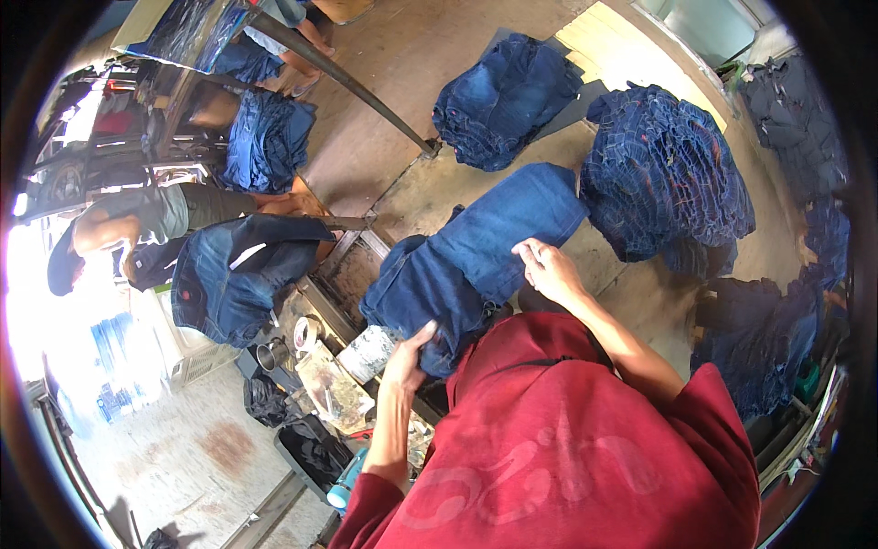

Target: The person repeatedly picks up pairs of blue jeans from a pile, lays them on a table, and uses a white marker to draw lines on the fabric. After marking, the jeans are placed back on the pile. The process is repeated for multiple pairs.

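A pair of blue jeans (512, 229) lies across my lap, one faded leg reaching away to the far right. My left hand (409, 361) grips the near left edge of the denim, thumb on top. Over the jeans' right side is my right hand (549, 273), its fingers curled and pinched together. What sits between those fingertips, if anything, is too small to make out. Beyond the jeans stands a pile of folded jeans (503, 101), and to the right a taller stack of denim (668, 174) shows layered edges.
Left of my lap, a wooden bench (320, 306) holds a tape roll (307, 333) and a metal cup (271, 354). More jeans (242, 274) drape beside a bent-over person (155, 220). A metal pole (347, 82) slants above. Denim heaps (759, 339) lie at the right.
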The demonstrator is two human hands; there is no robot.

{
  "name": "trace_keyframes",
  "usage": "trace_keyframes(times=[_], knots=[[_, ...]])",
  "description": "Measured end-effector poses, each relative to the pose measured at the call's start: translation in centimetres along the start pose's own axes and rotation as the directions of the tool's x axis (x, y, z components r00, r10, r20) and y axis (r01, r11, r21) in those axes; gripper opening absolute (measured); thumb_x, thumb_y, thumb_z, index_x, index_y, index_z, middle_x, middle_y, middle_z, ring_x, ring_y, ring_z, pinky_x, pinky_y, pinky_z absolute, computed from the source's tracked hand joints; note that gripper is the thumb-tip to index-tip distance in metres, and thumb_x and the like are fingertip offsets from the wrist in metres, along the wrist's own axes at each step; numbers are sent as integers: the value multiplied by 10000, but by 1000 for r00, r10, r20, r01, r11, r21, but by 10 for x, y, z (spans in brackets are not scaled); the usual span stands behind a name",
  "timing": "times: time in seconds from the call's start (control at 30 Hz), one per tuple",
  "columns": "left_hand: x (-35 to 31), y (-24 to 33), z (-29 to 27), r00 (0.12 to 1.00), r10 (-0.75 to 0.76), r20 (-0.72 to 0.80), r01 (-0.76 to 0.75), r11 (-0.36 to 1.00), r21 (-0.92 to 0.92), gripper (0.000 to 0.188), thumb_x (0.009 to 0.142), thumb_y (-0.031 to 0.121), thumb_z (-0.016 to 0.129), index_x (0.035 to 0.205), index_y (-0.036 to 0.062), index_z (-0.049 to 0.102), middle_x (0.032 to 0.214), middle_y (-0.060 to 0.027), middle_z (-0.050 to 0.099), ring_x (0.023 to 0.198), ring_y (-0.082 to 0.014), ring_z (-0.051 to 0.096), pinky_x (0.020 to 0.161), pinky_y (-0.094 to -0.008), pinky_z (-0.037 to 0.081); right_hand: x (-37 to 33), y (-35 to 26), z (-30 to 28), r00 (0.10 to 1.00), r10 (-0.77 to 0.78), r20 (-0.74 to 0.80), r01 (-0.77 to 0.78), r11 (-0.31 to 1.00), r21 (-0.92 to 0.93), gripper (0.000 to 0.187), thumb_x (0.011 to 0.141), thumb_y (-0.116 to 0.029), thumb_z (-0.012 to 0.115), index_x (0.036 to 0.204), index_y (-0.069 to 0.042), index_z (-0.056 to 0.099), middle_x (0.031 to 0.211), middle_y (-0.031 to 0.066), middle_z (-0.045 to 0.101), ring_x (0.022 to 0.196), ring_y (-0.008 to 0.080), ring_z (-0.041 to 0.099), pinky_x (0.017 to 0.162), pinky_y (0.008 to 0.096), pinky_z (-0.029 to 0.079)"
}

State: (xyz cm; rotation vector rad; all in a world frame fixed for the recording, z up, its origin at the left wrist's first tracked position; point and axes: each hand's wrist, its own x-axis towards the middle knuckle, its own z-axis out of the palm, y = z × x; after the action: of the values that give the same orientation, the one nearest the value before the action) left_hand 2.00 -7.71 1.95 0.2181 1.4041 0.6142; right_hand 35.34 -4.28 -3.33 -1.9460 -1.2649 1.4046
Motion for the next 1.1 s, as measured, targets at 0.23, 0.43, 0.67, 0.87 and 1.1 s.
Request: trace_keyframes(times=[0.23,0.43,0.67,0.87,1.1], knots=[[37,17,57,952,19,307,135,871,-473,552,1052,356,739,1442,-23,642,1333,-181,764,1212,-331,745,1069,-498,607,0,-6,-1,962,-158,-224,154,987,-36,352,1138,-390,584,1172,-98,776,722,78,681,635,231,669,655,426,526],[33,-4,78,934,357,7,-356,932,70,507,932,33,839,1374,-123,645,1296,-230,750,1121,-309,769,1016,-441,627,4,-14,6,989,137,-50,-140,989,-48,728,954,-746,691,706,-68,787,647,90,699,642,258,703,689,442,542],[38,-35,83,963,-40,268,172,853,-492,338,990,70,668,1303,-56,652,1080,-170,781,867,-279,775,834,-421,679,1,-24,35,999,-7,-34,0,974,-225,595,1008,-605,676,910,-33,808,859,220,792,850,425,789,773,520,591],[36,-45,94,999,13,45,-1,967,-254,171,952,9,780,1111,-32,732,973,-102,764,770,-191,736,712,-334,642,-23,-9,26,995,-90,-38,83,983,-162,494,1056,-469,667,918,-5,767,880,240,773,847,448,763,793,521,579],[19,-42,84,995,-48,88,69,965,-254,187,1000,55,681,1136,-65,728,1048,-168,800,881,-255,787,844,-379,658,-21,-5,25,992,-114,-61,106,987,-120,508,1059,-470,670,867,-4,739,820,218,763,793,436,751,761,512,574]])
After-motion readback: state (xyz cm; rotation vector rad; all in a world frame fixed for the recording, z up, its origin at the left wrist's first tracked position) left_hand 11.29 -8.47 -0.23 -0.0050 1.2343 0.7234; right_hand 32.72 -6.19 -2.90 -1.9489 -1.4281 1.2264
